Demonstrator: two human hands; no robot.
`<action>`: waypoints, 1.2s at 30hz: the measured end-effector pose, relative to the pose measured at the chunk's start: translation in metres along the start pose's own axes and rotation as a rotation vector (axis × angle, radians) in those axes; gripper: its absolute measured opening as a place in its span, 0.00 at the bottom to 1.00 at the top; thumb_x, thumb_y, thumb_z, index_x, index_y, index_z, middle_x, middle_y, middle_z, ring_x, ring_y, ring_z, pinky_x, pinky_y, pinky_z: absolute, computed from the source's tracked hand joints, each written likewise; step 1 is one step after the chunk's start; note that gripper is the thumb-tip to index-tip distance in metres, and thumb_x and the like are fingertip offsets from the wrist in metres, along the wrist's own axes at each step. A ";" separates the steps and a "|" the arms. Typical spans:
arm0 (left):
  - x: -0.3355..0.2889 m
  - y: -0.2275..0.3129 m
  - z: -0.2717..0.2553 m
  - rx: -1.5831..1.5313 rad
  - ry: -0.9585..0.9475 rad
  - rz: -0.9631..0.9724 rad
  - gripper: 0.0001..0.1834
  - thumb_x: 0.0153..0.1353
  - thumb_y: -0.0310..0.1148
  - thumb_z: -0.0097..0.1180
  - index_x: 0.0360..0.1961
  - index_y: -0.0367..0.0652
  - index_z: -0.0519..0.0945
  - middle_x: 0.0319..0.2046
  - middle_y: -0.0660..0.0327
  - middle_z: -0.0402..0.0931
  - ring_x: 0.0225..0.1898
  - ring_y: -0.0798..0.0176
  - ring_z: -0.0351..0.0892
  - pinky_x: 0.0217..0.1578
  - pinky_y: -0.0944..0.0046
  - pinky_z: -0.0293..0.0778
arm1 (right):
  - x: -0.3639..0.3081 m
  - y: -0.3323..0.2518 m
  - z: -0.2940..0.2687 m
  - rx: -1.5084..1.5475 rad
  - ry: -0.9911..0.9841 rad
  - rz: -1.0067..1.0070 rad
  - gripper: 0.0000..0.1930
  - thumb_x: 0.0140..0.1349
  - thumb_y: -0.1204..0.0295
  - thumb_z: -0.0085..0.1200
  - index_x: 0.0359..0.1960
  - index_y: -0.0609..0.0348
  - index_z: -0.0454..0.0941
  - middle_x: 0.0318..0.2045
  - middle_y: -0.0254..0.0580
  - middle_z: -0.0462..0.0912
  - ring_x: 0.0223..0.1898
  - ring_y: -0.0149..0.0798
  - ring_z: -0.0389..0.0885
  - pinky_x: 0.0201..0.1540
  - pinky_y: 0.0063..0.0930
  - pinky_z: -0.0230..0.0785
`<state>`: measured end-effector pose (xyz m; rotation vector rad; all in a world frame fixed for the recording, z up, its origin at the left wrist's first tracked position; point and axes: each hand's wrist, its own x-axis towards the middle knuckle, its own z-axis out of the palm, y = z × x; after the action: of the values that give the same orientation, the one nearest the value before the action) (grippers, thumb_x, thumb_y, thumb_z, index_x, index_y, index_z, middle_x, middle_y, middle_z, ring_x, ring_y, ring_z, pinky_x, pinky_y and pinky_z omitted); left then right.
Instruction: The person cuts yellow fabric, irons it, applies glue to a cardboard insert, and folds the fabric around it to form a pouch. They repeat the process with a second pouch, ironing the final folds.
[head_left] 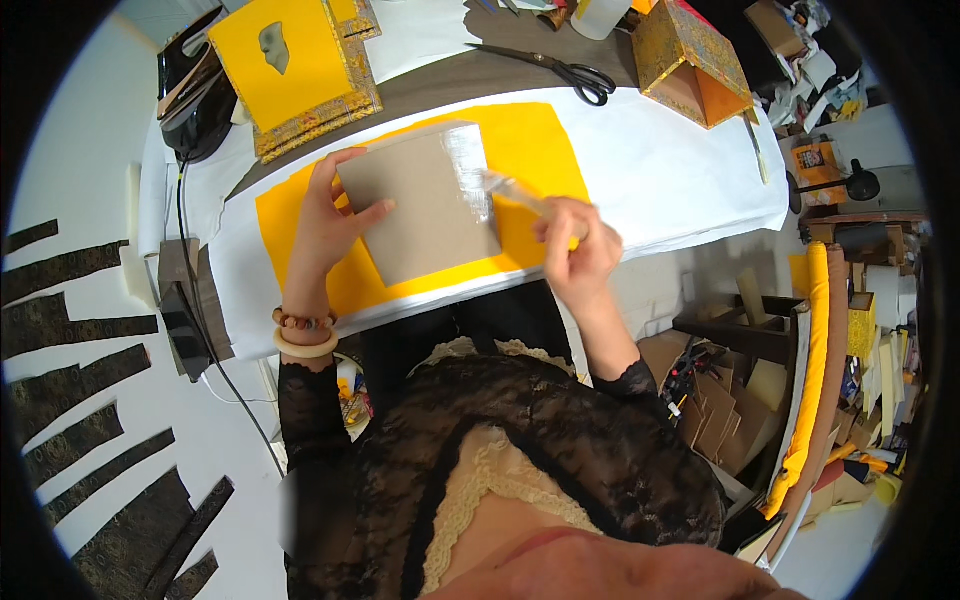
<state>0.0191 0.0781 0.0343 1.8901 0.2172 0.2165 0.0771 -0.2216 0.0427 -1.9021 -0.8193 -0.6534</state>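
A grey-brown cardboard box or block (415, 210) rests on a yellow sheet (545, 140) spread over white paper. White, wet-looking paste (465, 165) coats a strip along the box's right side. My left hand (340, 210) grips the box's left edge, its thumb on the top face and its fingers along the far-left corner. In my right hand (580, 245) is a flat brush (515, 190), its handle held between the fingers. The bristles are at the pasted strip, slightly blurred; whether they touch it I cannot tell.
Black scissors (560, 70) lie beyond the yellow sheet. An open patterned box (690, 65) stands at the far right, and yellow covered boards (285, 60) are stacked far left. Beside them sits a black appliance (195, 115) with a cord. Yellow rolls (805, 370) lean at right.
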 end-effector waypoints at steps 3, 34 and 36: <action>0.000 0.009 0.000 -0.046 -0.027 -0.094 0.34 0.52 0.24 0.74 0.60 0.46 0.72 0.56 0.60 0.72 0.55 0.57 0.78 0.52 0.60 0.81 | -0.008 0.009 0.007 0.034 -0.089 0.124 0.04 0.69 0.81 0.50 0.38 0.67 0.78 0.22 0.42 0.85 0.23 0.32 0.87 0.27 0.22 0.78; 0.000 0.010 -0.001 -0.013 -0.030 -0.069 0.32 0.54 0.24 0.73 0.59 0.50 0.73 0.50 0.64 0.79 0.47 0.63 0.80 0.45 0.65 0.82 | -0.023 -0.018 -0.025 -0.142 -0.374 -0.302 0.05 0.59 0.75 0.65 0.35 0.60 0.82 0.22 0.38 0.79 0.24 0.37 0.80 0.29 0.27 0.72; 0.000 0.010 -0.001 -0.014 -0.035 -0.074 0.32 0.54 0.24 0.73 0.59 0.49 0.73 0.50 0.62 0.79 0.48 0.61 0.81 0.46 0.63 0.82 | -0.032 -0.019 -0.029 -0.082 -0.448 -0.283 0.08 0.57 0.73 0.66 0.38 0.59 0.83 0.22 0.37 0.77 0.25 0.37 0.79 0.30 0.28 0.71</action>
<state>0.0196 0.0756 0.0438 1.8672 0.2605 0.1342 0.0393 -0.2504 0.0419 -2.0586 -1.3826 -0.4335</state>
